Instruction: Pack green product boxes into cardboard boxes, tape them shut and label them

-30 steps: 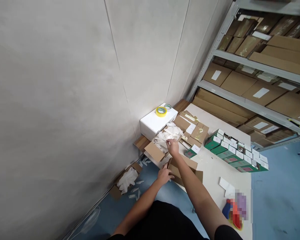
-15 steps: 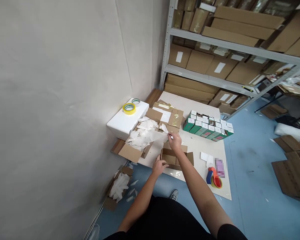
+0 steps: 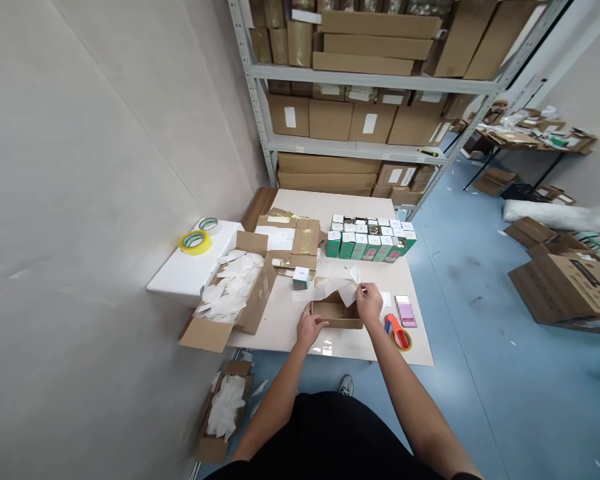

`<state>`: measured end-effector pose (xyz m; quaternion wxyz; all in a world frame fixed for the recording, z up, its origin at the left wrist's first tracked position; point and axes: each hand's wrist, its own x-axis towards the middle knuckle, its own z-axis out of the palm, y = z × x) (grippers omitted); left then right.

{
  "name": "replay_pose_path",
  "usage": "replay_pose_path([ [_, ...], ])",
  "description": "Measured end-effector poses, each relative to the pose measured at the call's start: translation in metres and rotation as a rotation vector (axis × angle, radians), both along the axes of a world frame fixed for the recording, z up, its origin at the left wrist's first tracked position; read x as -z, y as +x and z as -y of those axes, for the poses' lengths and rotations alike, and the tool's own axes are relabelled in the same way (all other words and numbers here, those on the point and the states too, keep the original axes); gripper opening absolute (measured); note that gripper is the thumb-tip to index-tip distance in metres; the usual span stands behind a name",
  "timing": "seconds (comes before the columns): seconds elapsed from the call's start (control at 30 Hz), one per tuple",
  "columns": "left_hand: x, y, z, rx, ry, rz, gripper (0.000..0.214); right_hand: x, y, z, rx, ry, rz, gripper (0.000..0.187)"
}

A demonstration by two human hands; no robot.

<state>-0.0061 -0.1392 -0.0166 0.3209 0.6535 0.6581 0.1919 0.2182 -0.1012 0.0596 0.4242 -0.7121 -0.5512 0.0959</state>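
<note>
A small open cardboard box (image 3: pixel 336 315) sits near the front edge of the white table (image 3: pixel 290 320). My left hand (image 3: pixel 307 328) grips the box's left wall. My right hand (image 3: pixel 369 302) is closed on a strip of white cushioning film (image 3: pixel 333 287), which hangs over the box's opening. A single green-and-white carton (image 3: pixel 301 277) stands just behind the box. Further back, green-and-white cartons (image 3: pixel 367 239) are lined up in rows.
An open carton full of white film pieces (image 3: pixel 230 290) lies at the table's left, beside a white foam box (image 3: pixel 187 273) with yellow tape rolls (image 3: pixel 195 241). A red-and-blue tape dispenser (image 3: pixel 396 331) and pink pad (image 3: pixel 406 311) lie right of my hand. Shelving with cartons (image 3: pixel 360 120) stands behind.
My right hand has pulled a strip of white film out of the large carton and carried it right, over the small box. My head has turned right, so the view has swung.
</note>
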Motion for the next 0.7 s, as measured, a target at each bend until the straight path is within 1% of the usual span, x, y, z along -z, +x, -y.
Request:
replay_pose_path([
  [0.07,0.001,0.015,-0.004,0.012,0.006,-0.031,0.02,0.007,0.02,0.005,0.038,0.013,0.008,0.027],
  [0.1,0.002,0.022,-0.005,0.016,0.006,-0.042,0.018,0.011,0.027,0.008,0.035,0.017,0.013,0.028],
  [0.2,0.004,0.039,-0.008,0.014,-0.004,-0.065,0.018,0.028,0.042,0.011,-0.035,-0.023,0.025,0.03],
  [0.23,0.005,0.043,-0.009,0.011,-0.011,-0.07,0.018,0.035,0.044,0.011,-0.083,-0.073,0.028,0.029],
  [0.3,0.006,0.049,-0.013,0.004,-0.029,-0.076,0.02,0.05,0.044,0.011,-0.232,-0.225,0.026,0.026],
  [0.37,0.009,0.051,-0.019,0.005,-0.044,-0.07,0.02,0.064,0.041,0.008,-0.373,-0.368,0.012,0.036],
  [0.4,0.011,0.051,-0.023,0.012,-0.05,-0.062,0.021,0.069,0.038,0.006,-0.405,-0.41,0.004,0.042],
  [0.47,0.019,0.048,-0.032,0.038,-0.073,-0.048,0.025,0.078,0.034,0.002,-0.378,-0.438,-0.011,0.048],
  [0.53,0.03,0.042,-0.041,0.071,-0.127,-0.053,0.032,0.082,0.029,-0.004,-0.307,-0.448,-0.018,0.048],
  [0.6,0.041,0.035,-0.048,0.1,-0.179,-0.069,0.038,0.083,0.023,-0.01,-0.257,-0.444,-0.018,0.049],
  [0.7,0.052,0.022,-0.055,0.119,-0.146,-0.042,0.037,0.08,0.011,-0.02,-0.217,-0.397,-0.018,0.051],
])
